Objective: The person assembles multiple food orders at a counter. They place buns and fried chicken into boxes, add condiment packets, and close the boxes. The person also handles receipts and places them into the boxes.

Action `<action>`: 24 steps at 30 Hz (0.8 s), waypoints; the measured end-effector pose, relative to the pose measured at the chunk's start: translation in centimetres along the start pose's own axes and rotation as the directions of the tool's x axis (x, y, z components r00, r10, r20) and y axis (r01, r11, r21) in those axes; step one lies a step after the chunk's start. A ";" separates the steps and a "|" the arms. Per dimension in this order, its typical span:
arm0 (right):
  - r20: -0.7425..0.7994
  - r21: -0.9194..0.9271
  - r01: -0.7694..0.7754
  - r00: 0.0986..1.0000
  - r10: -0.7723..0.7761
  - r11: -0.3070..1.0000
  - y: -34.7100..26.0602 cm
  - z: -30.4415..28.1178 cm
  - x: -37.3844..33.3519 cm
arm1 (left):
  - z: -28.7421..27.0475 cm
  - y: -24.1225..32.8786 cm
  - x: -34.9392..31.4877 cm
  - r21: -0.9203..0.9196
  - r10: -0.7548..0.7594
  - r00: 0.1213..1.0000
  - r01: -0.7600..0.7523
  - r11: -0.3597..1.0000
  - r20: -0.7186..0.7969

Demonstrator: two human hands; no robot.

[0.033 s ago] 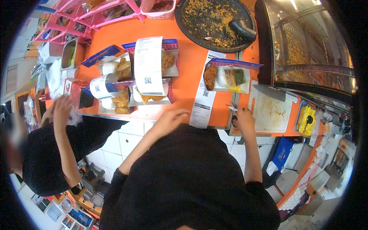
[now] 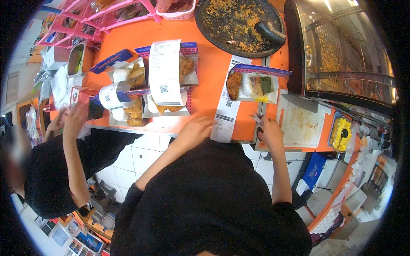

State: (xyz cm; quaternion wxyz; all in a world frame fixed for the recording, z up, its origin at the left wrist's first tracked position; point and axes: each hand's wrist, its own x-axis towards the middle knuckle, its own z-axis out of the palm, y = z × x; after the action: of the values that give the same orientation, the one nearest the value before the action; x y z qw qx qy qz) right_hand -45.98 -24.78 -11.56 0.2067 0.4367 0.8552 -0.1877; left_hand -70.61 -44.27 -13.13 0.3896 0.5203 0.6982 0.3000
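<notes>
My right hand [image 2: 271, 133] is closed round a pair of scissors [image 2: 258, 117], with the dark handle loop at my fingers and the blades pointing away from me. My left hand [image 2: 195, 132] is at the counter's front edge, its slightly blurred fingers stretched toward the left edge of a long paper receipt [image 2: 223, 123]; whether they touch it I cannot tell. The receipt runs under an open meal box [image 2: 273, 94] with fried chicken [image 2: 234, 85], white rice and small green and yellow packets. On the left, several more open boxes [image 2: 173, 114] hold chicken and rice, with another receipt [image 2: 165, 72] draped over two.
A dark stone mortar [image 2: 207, 30] with a pestle and orange crumbs stands at the back. Right are a glass-fronted cabinet [image 2: 350, 47], a white cutting board [image 2: 294, 138] and a yellow food tub [image 2: 343, 133]. Pink baskets [image 2: 124, 10] and a co-worker's hands [image 2: 70, 121] are left.
My left hand has shifted slightly at the receipt's edge. The scissors in my right hand have turned, and their blades look more spread. The co-worker's hands have moved a little right.
</notes>
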 end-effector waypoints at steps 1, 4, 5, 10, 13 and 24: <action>0.040 0.089 0.061 0.997 -0.065 0.994 0.0 -0.2 0.2 | 1.7 -0.7 1.2 0.267 0.152 0.988 -0.137 0.954 -0.035; 0.114 0.404 0.325 0.909 -0.400 0.855 -1.3 -1.0 1.8 | 5.3 -1.5 4.0 0.526 0.224 0.974 -0.174 0.832 -0.031; 0.004 0.405 0.396 0.901 -0.435 0.824 -2.2 -1.0 2.4 | 5.9 -1.5 4.2 0.517 0.210 0.978 -0.176 0.838 -0.008; -0.088 0.444 0.383 0.918 -0.386 0.810 -5.4 -0.5 6.0 | 6.7 -0.9 3.6 0.608 0.135 0.988 -0.151 0.779 0.072; -0.212 0.458 0.469 0.883 -0.420 0.755 -5.5 -0.5 6.8 | 7.2 -0.8 3.1 0.604 0.178 0.983 -0.168 0.779 0.042; -0.420 0.392 0.488 0.849 -0.321 0.780 -3.2 -1.4 7.2 | 8.5 -0.6 -0.1 0.502 0.148 0.970 -0.227 0.835 0.193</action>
State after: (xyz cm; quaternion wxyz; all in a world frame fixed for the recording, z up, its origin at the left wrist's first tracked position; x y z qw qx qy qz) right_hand -52.76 -20.95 -13.63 -0.1015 0.3024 0.8766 -0.3604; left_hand -63.62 -44.38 -17.97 0.2530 0.6927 0.6683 0.0978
